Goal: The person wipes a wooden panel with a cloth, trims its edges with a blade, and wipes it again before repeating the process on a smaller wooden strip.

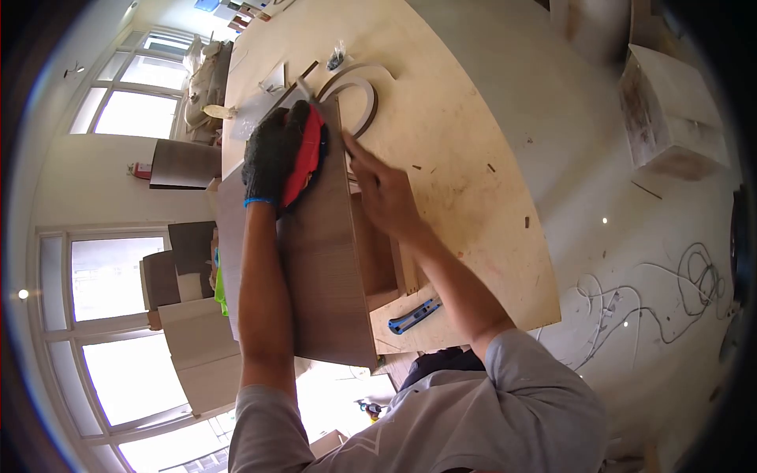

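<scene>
A brown wood-grain panel box (pixel 323 260) lies on the pale worktable (pixel 465 181), with an opening on its right side. My left hand (pixel 285 154), in a dark glove with a red palm, rests on the panel's far part, its fingers pressed together; what it holds, if anything, is hidden. Bare and curled, my right hand (pixel 384 189) is at the panel's right edge. Its fingers are closed on a thin dark tool (pixel 348 143) that I cannot make out clearly. Beyond both hands lies a curled strip of edge banding (pixel 369 98).
A blue utility knife (pixel 414 316) lies near the table's near edge. At the back are a small plastic bag (pixel 337 57) and scraps. A pale box (pixel 670 110) and tangled white cable (pixel 670 296) are on the floor at right. Panels (pixel 197 355) stand at left.
</scene>
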`<state>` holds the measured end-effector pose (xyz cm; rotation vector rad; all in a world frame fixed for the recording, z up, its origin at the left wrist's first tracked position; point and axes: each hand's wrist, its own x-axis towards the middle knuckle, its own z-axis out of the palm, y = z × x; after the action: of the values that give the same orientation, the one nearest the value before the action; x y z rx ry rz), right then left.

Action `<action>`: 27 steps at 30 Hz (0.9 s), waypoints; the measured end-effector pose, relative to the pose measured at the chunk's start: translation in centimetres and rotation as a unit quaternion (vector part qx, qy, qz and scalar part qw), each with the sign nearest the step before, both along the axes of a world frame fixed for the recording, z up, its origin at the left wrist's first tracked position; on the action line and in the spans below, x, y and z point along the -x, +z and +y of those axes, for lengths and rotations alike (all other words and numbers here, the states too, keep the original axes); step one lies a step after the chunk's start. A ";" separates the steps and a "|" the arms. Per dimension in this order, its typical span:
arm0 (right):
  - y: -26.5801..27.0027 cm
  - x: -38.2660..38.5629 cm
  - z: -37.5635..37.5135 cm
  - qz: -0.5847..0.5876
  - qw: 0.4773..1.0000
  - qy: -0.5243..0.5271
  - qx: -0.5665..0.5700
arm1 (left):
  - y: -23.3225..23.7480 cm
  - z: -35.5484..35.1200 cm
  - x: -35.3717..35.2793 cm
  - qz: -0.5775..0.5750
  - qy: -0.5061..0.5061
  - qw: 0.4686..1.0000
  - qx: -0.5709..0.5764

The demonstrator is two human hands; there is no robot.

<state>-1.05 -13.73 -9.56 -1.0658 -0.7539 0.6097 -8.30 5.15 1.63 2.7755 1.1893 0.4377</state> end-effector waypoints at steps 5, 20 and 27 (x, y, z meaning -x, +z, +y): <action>-1.8 4.3 -6.2 -0.048 0.997 -0.032 -0.054 | 0.7 -1.9 -0.2 -0.024 0.001 0.999 -0.021; -2.4 5.7 -6.7 -0.029 0.998 -0.028 -0.049 | 0.7 -1.1 -0.7 0.021 0.038 0.999 0.022; -3.2 4.9 -5.9 -0.084 0.996 -0.028 -0.002 | 0.3 -1.1 -0.5 0.008 0.032 0.999 0.008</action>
<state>-5.96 -19.65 -12.75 -1.1411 -0.8664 0.4744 -7.76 4.07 1.89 2.7391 1.2826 0.4097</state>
